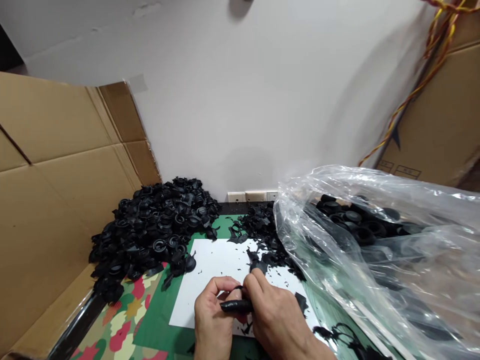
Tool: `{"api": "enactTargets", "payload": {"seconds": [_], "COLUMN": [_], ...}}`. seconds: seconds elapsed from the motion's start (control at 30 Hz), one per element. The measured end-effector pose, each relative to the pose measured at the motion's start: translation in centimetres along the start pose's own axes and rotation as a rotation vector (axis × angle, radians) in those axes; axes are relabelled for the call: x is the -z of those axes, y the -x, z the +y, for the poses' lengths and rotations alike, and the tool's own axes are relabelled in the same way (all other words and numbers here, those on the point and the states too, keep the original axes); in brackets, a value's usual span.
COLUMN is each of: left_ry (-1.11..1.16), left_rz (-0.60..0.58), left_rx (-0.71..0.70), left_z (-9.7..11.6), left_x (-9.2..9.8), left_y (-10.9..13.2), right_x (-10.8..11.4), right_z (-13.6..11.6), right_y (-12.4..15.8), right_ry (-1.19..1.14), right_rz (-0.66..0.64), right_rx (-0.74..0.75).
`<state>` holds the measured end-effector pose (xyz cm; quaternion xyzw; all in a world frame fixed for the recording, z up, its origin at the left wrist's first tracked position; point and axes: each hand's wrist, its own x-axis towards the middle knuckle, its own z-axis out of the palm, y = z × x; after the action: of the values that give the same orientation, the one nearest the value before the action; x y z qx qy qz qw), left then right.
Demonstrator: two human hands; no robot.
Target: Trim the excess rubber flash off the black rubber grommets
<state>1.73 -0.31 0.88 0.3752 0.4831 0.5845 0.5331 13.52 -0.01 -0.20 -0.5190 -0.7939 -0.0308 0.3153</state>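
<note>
My left hand [214, 315] and my right hand [275, 312] meet over a white sheet [210, 262], fingers closed in a pinch. Between the fingertips shows the thin curved edge of a black rubber part [237, 287]; most of it is hidden. Below that, a black, smooth, tapered piece [235, 306] points left from my right hand; whether it is a cover on the thumb or a held thing, I cannot tell. Black rubber scraps [260, 260] lie just beyond the right knuckles, and small bits are scattered over the sheet.
A big heap of black ribbed rubber parts [157, 220] stands at the left against cardboard [67, 200]. To the right, a clear plastic bag [405, 270] holds black rubber pieces [352, 217]. More trimmings [348, 337] lie front right on the green mat [161, 310]. A wall rises behind.
</note>
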Motion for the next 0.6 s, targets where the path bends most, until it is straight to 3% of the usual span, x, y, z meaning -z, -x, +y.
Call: {"api": "enactTargets", "payload": {"seconds": [0.13, 0.2, 0.27, 0.4, 0.47, 0.6], "left_ry": [-0.011, -0.017, -0.007, 0.013, 0.077, 0.103], "left_rz": [0.025, 0.119, 0.292, 0.198, 0.072, -0.049], "left_rx": [0.024, -0.003, -0.118, -0.09, 0.007, 0.088], "left_z": [0.3, 1.3, 2.6, 3.8, 3.5, 2.5], "left_x": [0.3, 0.8, 1.5, 2.2, 2.1, 1.7], "left_y": [-0.4, -1.3, -2.3, -3.0, -2.6, -1.3], "right_x": [0.7, 0.2, -0.7, -1.2, 0.0, 2.4], "right_z": [0.0, 0.1, 0.5, 2.4, 3.6, 5.1], "right_y": [-0.2, 0.9, 2.5, 4.6, 4.1, 1.9], "right_ry": [-0.005, -0.045, -0.066, -0.218, -0.285, -0.301], "right_rz": [-0.158, -0.214, -0.252, -0.273, -0.22, -0.149], "right_rx": [0.083, 0.124, 0.129, -0.116, -0.191, -0.333]}}
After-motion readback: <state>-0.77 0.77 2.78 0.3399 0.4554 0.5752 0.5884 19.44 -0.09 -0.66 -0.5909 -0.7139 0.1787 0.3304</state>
